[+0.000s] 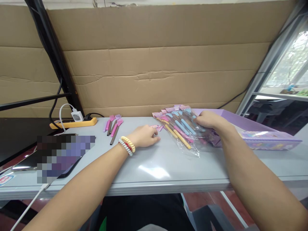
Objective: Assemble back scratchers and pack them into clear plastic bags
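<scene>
My left hand (145, 136), with beaded bracelets at the wrist, rests low on the table. Its fingers are apart, and the fingertips meet a small pink card (157, 127). To the right lies a fanned pile of clear plastic bags (179, 125) with pink header cards. Inside are back scratchers with small hand-shaped heads, in blue, pink and yellow. My right hand (210, 121) grips the right side of this pile, thumb on top; its other fingers are hidden. Several loose pink and purple back scratchers (113, 126) lie left of my left hand.
A purple box (267, 140) stands at the right, partly behind my right forearm. At the left are a yellow power strip (90, 122) with a white charger (77, 115), and a phone with a white cable (43, 187). Cardboard (154, 57) walls the back of the grey table (183, 175).
</scene>
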`<action>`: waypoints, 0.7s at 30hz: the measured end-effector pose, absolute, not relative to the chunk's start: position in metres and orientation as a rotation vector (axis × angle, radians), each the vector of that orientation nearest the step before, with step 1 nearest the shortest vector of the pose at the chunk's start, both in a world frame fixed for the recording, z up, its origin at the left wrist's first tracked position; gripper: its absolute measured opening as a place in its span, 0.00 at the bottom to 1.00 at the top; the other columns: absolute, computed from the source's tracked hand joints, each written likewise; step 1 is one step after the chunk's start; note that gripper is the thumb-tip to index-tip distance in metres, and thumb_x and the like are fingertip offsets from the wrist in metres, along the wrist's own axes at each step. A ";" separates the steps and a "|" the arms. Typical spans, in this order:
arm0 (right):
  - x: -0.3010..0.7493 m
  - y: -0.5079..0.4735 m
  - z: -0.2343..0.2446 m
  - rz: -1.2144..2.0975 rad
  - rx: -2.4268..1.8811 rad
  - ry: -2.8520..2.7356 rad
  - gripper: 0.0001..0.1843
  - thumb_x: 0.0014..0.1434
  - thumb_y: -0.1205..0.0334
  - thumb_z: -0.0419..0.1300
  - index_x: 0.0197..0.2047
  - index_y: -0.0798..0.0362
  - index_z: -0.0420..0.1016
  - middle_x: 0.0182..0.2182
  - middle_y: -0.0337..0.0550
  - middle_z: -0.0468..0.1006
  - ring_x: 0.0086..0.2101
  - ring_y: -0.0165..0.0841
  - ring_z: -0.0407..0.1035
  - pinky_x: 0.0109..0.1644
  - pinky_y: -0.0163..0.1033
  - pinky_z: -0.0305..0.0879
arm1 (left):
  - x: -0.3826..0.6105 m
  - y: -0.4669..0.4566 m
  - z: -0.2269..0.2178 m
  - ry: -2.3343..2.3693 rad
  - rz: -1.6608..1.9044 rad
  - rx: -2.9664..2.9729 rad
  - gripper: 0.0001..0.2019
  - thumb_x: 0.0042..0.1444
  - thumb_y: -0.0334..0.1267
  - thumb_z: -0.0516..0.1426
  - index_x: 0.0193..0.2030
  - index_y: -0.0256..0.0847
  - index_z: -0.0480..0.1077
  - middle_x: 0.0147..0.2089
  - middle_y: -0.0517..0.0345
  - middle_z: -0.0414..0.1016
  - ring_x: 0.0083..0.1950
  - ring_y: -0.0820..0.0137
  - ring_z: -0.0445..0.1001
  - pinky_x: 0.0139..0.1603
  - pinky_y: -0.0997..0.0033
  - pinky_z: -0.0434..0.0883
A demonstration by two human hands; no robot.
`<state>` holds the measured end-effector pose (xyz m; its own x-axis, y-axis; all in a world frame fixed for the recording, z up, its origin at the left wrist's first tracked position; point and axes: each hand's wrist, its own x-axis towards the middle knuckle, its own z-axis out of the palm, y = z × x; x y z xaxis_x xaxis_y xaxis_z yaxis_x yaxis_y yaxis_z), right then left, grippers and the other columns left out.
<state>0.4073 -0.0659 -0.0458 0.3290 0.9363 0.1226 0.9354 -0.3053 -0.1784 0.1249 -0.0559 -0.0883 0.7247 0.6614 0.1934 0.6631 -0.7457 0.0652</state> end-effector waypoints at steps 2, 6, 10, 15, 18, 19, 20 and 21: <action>0.408 -0.062 -0.049 0.070 -2.440 -1.732 0.09 0.45 0.58 0.54 0.26 0.55 0.71 0.30 0.52 0.77 0.31 0.40 0.71 0.31 0.39 0.61 | 0.125 -0.055 -0.089 -1.112 -0.317 -2.910 0.15 0.56 0.48 0.49 0.34 0.43 0.73 0.33 0.54 0.76 0.32 0.67 0.71 0.29 0.70 0.59; 0.406 -0.059 -0.052 0.003 -2.479 -1.762 0.12 0.44 0.55 0.56 0.28 0.54 0.74 0.33 0.52 0.78 0.32 0.42 0.72 0.32 0.41 0.63 | 0.125 -0.056 -0.088 -1.119 -0.314 -2.922 0.15 0.56 0.48 0.49 0.35 0.43 0.74 0.33 0.54 0.76 0.33 0.66 0.72 0.29 0.69 0.59; 0.411 -0.057 -0.058 -0.103 -2.421 -1.794 0.17 0.44 0.55 0.57 0.36 0.53 0.75 0.38 0.53 0.77 0.35 0.44 0.72 0.33 0.43 0.65 | 0.125 -0.057 -0.087 -1.126 -0.302 -2.935 0.15 0.55 0.47 0.49 0.34 0.43 0.74 0.34 0.54 0.76 0.33 0.65 0.72 0.29 0.69 0.59; 0.418 -0.042 -0.075 -0.271 -2.201 -1.983 0.32 0.49 0.51 0.55 0.56 0.56 0.66 0.55 0.57 0.68 0.52 0.50 0.64 0.50 0.47 0.64 | 0.124 -0.057 -0.087 -1.132 -0.308 -2.953 0.14 0.55 0.47 0.50 0.33 0.42 0.73 0.33 0.54 0.76 0.33 0.65 0.72 0.28 0.68 0.59; 0.413 -0.036 -0.086 -0.161 -2.198 -2.009 0.39 0.53 0.40 0.51 0.62 0.56 0.58 0.62 0.56 0.59 0.59 0.52 0.56 0.58 0.51 0.57 | 0.125 -0.057 -0.088 -1.125 -0.301 -2.962 0.14 0.55 0.47 0.50 0.33 0.42 0.73 0.33 0.54 0.76 0.33 0.66 0.72 0.28 0.68 0.59; 0.410 -0.036 -0.088 -0.137 -2.214 -1.998 0.41 0.53 0.37 0.49 0.63 0.55 0.56 0.63 0.56 0.57 0.60 0.52 0.54 0.59 0.52 0.55 | 0.125 -0.056 -0.088 -1.121 -0.295 -2.961 0.14 0.55 0.47 0.50 0.33 0.42 0.73 0.34 0.54 0.76 0.33 0.66 0.72 0.28 0.68 0.59; 0.408 -0.036 -0.090 -0.127 -2.233 -1.987 0.42 0.53 0.35 0.47 0.64 0.54 0.55 0.64 0.55 0.56 0.61 0.51 0.52 0.60 0.53 0.53 | 0.125 -0.056 -0.088 -1.116 -0.286 -2.961 0.15 0.55 0.47 0.50 0.33 0.42 0.73 0.34 0.54 0.76 0.34 0.66 0.72 0.28 0.68 0.59; 0.405 -0.036 -0.092 -0.129 -2.249 -1.980 0.43 0.53 0.33 0.46 0.64 0.53 0.55 0.64 0.54 0.55 0.62 0.52 0.50 0.61 0.54 0.52 | 0.125 -0.056 -0.088 -1.113 -0.276 -2.960 0.15 0.55 0.47 0.50 0.33 0.42 0.73 0.35 0.54 0.76 0.34 0.65 0.72 0.29 0.69 0.59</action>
<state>0.4052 -0.0358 -0.0920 0.1291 0.9789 0.1582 0.9912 -0.1226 -0.0504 0.1246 -0.0561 -0.0884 0.7391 0.6565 0.1507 0.6508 -0.7537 0.0918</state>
